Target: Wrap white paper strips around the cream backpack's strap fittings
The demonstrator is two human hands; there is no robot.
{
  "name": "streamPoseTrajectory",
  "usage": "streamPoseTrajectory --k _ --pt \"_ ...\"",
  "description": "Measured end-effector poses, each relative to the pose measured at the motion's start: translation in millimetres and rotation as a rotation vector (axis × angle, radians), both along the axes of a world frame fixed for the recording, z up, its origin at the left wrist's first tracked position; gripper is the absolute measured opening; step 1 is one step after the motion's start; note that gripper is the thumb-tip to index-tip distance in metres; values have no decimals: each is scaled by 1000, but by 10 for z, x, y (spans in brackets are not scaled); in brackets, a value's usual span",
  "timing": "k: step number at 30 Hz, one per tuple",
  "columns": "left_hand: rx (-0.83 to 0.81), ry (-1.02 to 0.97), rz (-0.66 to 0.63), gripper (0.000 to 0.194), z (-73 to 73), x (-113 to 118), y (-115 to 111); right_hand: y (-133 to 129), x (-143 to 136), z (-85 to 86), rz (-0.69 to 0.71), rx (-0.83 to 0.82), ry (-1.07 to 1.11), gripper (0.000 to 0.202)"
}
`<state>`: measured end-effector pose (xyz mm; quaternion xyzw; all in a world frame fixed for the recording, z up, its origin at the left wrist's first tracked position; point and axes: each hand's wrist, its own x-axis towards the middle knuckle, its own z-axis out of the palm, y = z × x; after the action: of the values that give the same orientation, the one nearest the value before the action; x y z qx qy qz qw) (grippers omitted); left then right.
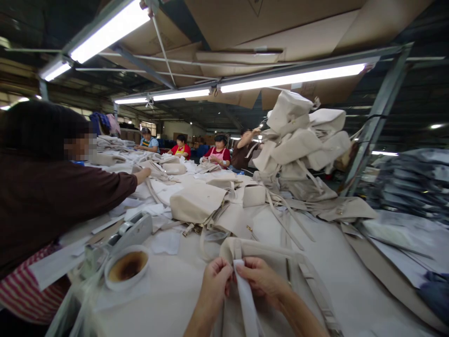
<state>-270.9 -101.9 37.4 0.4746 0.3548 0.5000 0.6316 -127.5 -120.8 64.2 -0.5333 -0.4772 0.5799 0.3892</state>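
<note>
A beige bag [277,255] lies on the table in front of me, with a zipper and a strap showing on its right side. Over its near side hangs a long white strip [247,302], paper or thin wrap by its look, in line with a beige strap. My right hand [261,279] pinches the upper part of this strip between thumb and fingers. From the other side, my left hand [216,277] is closed at the strip's left edge, its fingertips partly hidden.
A white bowl of brown liquid [128,267] and a grey tape dispenser [131,234] stand left. Beyond lie more beige bags [198,201], with a tall bag pile [298,135] at back right. A co-worker [52,187] reaches in from the left; several others work at the far side.
</note>
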Motion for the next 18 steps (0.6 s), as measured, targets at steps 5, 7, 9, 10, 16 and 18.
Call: streamPoseTrajectory --k 5,7,9,10,16,18 --pt "101 59 -107 26 -7 -24 21 -24 -115 -123 -89 164 -47 48" --pt "100 66 -142 25 -20 -39 35 -46 -141 -155 -92 227 -86 44" --pt "80 64 -160 25 -38 -48 51 -70 -144 -163 -63 255 -101 39" --pt "75 68 -160 24 -49 -48 60 -80 -140 -159 -47 254 -90 37" --pt "99 63 -154 27 -88 -17 92 -68 -157 -143 -174 184 -14 48" --pt "57 34 -202 34 -65 -21 90 -12 -187 -174 -234 205 -89 50"
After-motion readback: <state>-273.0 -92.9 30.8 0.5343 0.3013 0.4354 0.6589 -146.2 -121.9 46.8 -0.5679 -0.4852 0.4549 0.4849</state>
